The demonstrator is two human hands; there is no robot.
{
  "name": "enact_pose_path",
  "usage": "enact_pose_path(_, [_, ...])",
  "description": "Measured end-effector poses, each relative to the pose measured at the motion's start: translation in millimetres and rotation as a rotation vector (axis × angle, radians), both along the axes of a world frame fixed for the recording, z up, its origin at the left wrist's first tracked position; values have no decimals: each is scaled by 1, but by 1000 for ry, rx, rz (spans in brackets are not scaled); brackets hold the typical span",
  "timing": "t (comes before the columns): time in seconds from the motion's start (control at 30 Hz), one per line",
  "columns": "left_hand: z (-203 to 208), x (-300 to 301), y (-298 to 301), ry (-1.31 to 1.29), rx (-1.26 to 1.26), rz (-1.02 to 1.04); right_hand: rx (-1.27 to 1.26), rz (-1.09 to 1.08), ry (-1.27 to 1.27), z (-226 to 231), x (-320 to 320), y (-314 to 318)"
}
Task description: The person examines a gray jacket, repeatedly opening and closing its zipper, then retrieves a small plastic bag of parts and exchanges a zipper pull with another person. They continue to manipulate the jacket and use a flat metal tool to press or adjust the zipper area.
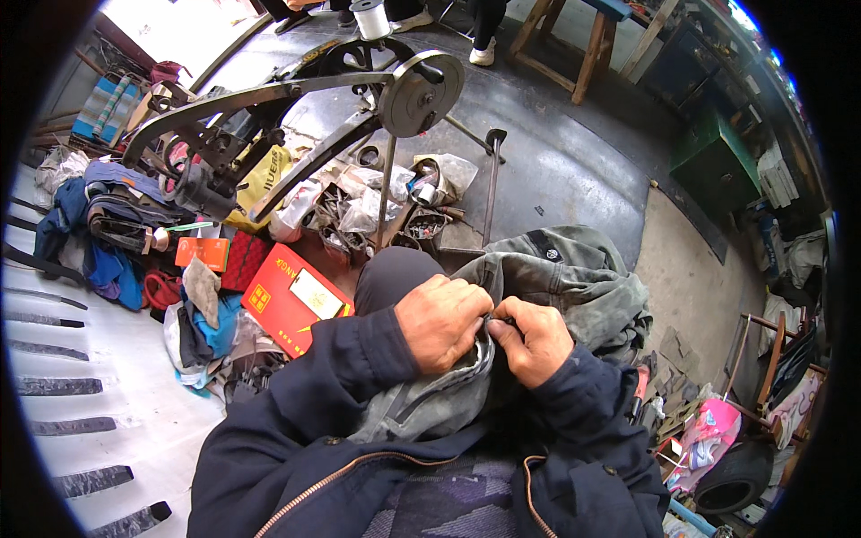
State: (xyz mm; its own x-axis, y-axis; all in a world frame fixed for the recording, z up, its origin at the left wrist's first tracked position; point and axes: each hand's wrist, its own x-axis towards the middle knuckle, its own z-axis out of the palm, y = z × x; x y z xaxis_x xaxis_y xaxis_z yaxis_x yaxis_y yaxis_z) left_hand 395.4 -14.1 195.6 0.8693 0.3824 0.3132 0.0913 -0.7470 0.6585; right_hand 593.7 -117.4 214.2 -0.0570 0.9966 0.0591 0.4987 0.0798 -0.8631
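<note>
Here, item by item, from my fingers outward. Left hand (441, 321): curled shut over a fold of the grey jacket (556, 273), centre of the frame, bunching the cloth so the edge stays taut. Right hand (531, 339): fingers pinched on the same edge, touching the left, thumb and forefinger closed tight as if on something small; whether a needle or a thread sits there I cannot tell. Jacket: draped over my lap, its bulk spilling to the right, so only the worked edge is lifted. Red box (294, 299): left of my knee, on the floor. Black hand-crank stitching machine (296, 117): upper centre, with its wheel (420, 91) facing me. Clothes heap (108, 224): left edge.
</note>
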Motion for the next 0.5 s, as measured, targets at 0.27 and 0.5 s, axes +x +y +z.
enact_pose_path(0.27, [-1, 2, 3, -11, -97, 53, 27, -18, 71, -6, 2, 1])
enact_pose_path(0.5, [-5, 8, 12, 0, -629, 149, -137, -267, 503, -24, 2, 7])
